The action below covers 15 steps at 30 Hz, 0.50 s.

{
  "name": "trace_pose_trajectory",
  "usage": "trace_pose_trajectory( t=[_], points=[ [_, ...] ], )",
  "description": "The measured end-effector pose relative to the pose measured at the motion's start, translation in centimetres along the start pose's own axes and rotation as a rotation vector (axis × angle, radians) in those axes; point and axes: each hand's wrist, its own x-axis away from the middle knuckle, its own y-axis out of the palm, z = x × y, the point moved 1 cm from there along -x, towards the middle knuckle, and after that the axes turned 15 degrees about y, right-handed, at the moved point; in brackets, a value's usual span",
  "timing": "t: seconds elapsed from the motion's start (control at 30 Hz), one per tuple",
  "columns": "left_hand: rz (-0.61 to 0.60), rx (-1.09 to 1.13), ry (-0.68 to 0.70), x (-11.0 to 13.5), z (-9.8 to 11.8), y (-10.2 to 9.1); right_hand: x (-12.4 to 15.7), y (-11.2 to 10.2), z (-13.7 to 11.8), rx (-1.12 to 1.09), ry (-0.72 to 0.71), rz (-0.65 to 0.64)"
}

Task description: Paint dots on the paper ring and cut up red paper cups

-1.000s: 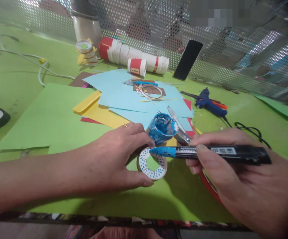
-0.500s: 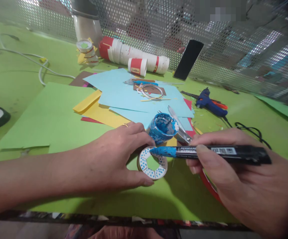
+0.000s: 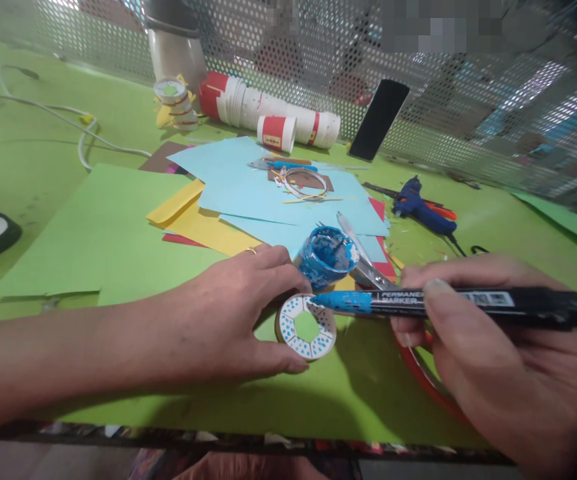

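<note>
A small white ring (image 3: 306, 327) dotted with blue lies flat on a green sheet (image 3: 118, 247) near the table's front edge. My left hand (image 3: 228, 313) curls round the ring's left side, thumb and fingers pinching its rim. My right hand (image 3: 508, 353) grips a black permanent marker (image 3: 468, 301) with a blue-smeared tip. The tip rests at the ring's upper right edge. Just behind the ring stands a small blue-painted cup (image 3: 327, 255).
Light blue, yellow and red papers (image 3: 268, 193) lie stacked behind. A blue glue gun (image 3: 421, 210), a dark phone (image 3: 378, 120), stacked paper cups (image 3: 268, 120), tape rolls (image 3: 173, 100) and a white cable (image 3: 68, 127) lie further back by a perforated metal screen. A red hoop (image 3: 418, 380) sits under my right hand.
My right hand and the marker shifted a little to the right, so the tip moved from the ring's top to its upper right edge. My left hand stayed put.
</note>
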Motion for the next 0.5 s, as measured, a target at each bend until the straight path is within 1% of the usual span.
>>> trace_pose_trajectory(
  t=[0.27, 0.4, 0.5],
  points=[
    [-0.006, -0.007, 0.002, -0.24, 0.11, -0.1, -0.2, 0.0, -0.4, 0.125, -0.076, 0.011],
    [-0.002, -0.016, 0.006, -0.26, 0.26, -0.13, -0.42, 0.04, -0.71, 0.128, -0.111, 0.001],
    [-0.009, -0.014, 0.008, -0.31, 0.26, -0.16, -0.39, 0.12, -0.72, 0.106, -0.106, -0.021]
  ],
)
